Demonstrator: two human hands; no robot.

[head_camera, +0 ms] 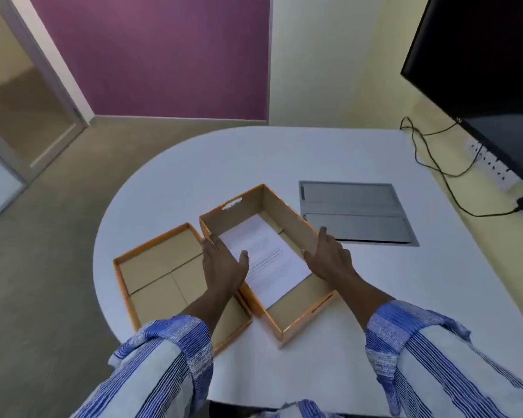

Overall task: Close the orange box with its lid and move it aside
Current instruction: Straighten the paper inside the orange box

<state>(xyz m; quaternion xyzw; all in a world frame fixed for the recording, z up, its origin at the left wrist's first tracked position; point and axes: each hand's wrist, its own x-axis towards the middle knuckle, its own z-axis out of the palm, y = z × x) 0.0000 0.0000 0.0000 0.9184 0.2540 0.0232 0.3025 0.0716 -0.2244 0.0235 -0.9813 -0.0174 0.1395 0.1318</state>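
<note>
The orange box [287,220] stands open in the middle of the white table [284,155], brown inside, with a white printed sheet [266,260] lying on its floor. Its lid [151,273] lies upside down on the table just left of it, touching or nearly touching the box. My left hand [224,263] rests on the box's left wall, thumb inside, fingers over the rim. My right hand [329,254] clasps the right wall, fingers outside and thumb on the inner face.
A grey metal cable hatch [357,212] is set flush in the table right of the box. A black monitor [480,70] hangs at the far right, with a black cable [435,170] and a wall socket strip [492,164]. The table's curved edge runs left of the lid.
</note>
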